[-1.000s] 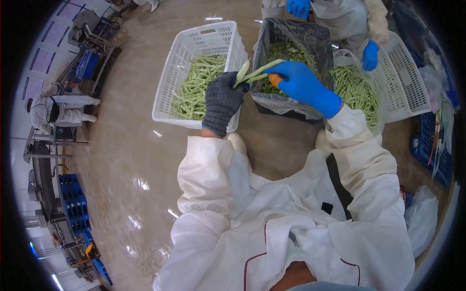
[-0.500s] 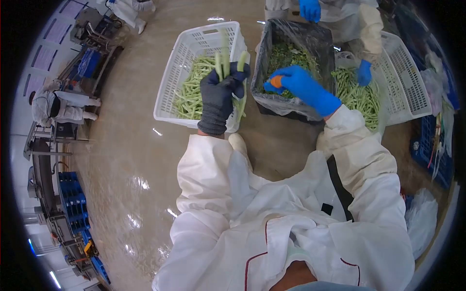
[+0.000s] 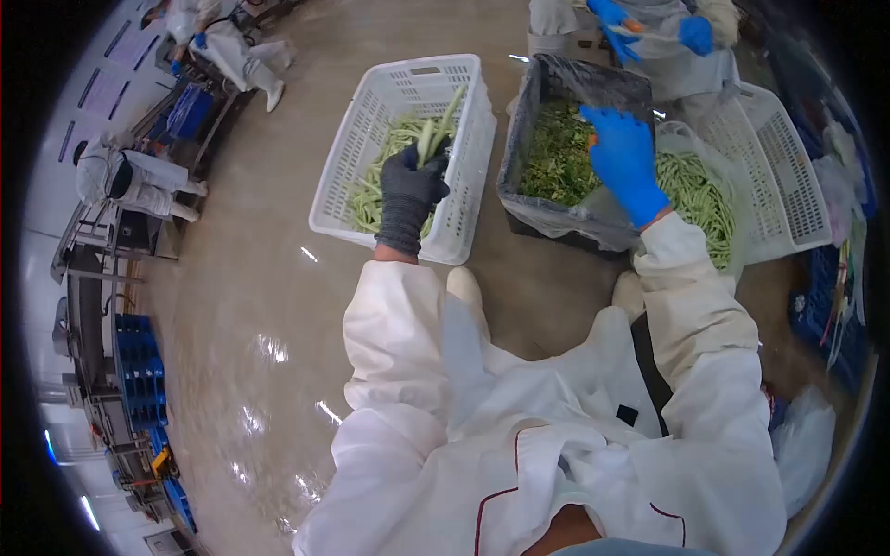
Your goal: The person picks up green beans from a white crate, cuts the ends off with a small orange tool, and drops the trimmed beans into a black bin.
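Note:
My left hand (image 3: pixel 410 193), in a dark grey glove, is closed around a few green beans (image 3: pixel 432 135) that point upward. It is over the right side of a white basket (image 3: pixel 334 185) with more beans (image 3: pixel 371 185) inside. My right hand (image 3: pixel 627 159), in a blue glove, is closed on a small orange-handled tool (image 3: pixel 593 140), mostly hidden by the fingers. It hovers at the right side of a dark, plastic-lined crate (image 3: pixel 519 199) holding green trimmings (image 3: pixel 559 157).
Right of the crate, a clear bag of green beans (image 3: pixel 693 199) leans in a white basket (image 3: pixel 797 185). A co-worker's blue-gloved hands (image 3: pixel 695 35) are beyond the crate. Blue crates (image 3: pixel 816 324) stand at the right. Other people (image 3: pixel 130 176) are at the machines far left.
My left hand has moved slightly down, over the basket. My right hand has moved right, away from the left hand. The co-worker's hands have come together beyond the crate.

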`<state>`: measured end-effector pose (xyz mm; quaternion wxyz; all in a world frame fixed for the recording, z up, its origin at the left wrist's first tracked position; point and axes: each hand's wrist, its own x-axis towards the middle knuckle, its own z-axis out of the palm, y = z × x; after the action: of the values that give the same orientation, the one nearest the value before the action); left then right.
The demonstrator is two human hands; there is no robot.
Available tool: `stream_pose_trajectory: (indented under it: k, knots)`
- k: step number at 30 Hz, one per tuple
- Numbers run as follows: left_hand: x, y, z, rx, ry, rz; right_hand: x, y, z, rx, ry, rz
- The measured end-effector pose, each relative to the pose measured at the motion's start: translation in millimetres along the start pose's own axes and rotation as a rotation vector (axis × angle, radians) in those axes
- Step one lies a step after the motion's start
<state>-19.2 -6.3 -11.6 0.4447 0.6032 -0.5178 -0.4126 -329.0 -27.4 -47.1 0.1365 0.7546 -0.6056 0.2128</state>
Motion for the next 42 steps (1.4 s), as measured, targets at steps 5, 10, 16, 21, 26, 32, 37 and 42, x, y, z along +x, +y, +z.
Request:
stream_pose_trajectory:
  k: [5,10,16,21,26,32,37,42]
  knots:
    - [-11.6,1.3,26.4,0.146,-0.205,0.058,7.1,-25.1,-16.4,0.707,0.071,-0.027]
    - [-4.1,-21.5,27.0,0.421,-0.181,0.297,4.8,-28.3,-21.0,0.822,-0.032,-0.224]
    - [-11.0,-13.7,31.0,0.377,-0.204,0.235,0.0,-25.4,-19.3,0.579,-0.039,-0.262]
    - [-19.9,-0.3,36.8,0.213,-0.306,0.132,-2.2,-33.5,-19.1,0.849,-0.067,0.015]
    - [-31.6,17.2,50.4,-0.505,-0.403,0.088,5.6,-34.0,-13.2,1.882,-0.449,0.232]
    - [-9.9,21.2,31.4,-1.119,-0.317,0.3,-14.6,-16.7,21.4,0.446,-0.162,0.026]
    - [-7.8,21.8,32.6,-1.189,-0.282,0.321,-2.2,-39.6,-3.0,1.368,-0.436,0.012]
    - [-10.9,22.0,42.5,-1.183,-0.31,0.33,-10.4,-73.4,-39.1,1.459,-0.705,-0.058]
